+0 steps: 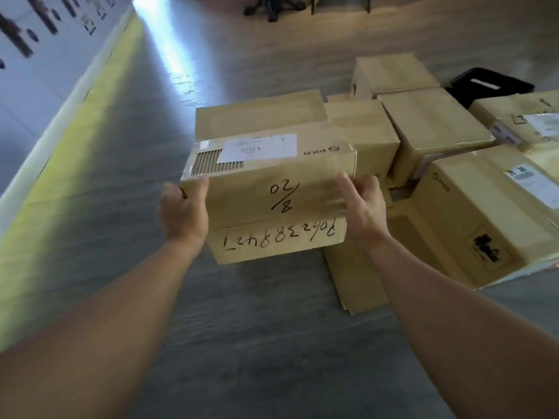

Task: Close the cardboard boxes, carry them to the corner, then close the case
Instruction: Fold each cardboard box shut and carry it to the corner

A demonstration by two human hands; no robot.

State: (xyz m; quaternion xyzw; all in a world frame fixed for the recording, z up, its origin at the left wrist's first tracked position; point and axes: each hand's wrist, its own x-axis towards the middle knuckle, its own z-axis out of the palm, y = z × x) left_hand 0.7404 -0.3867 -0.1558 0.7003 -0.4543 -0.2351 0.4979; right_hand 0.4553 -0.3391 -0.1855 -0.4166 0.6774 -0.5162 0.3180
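The left hand [183, 211] grips the left end of a closed tan cardboard box with handwritten black numbers on its top [272, 195], thumb hooked over the upper edge and the remaining fingers hidden behind the side. The right hand [361, 207] clamps the opposite end, thumb up along the box's right edge, palm pressed to the side. Both bare forearms reach forward from 7 and 5 o'clock, nearly straight, wrists level, and the box is held off the grey floor [266, 343] at the centre of the view. A white shipping label [257, 149] sits on the far half of its top.

Just beyond it at 12 o'clock lies another closed tan cardboard box [260, 113]. From 1 to 3 o'clock a cluster of stacked tan cardboard boxes [435, 122] crowds close, its nearest one just beside the right hand. A black plastic case [490, 83] shows behind them at 2 o'clock. Flattened cardboard [357, 285] lies on the floor at 4 o'clock. Bare floor runs from 6 round to 11 o'clock, up to a white wall with a yellowish base strip [75, 116].
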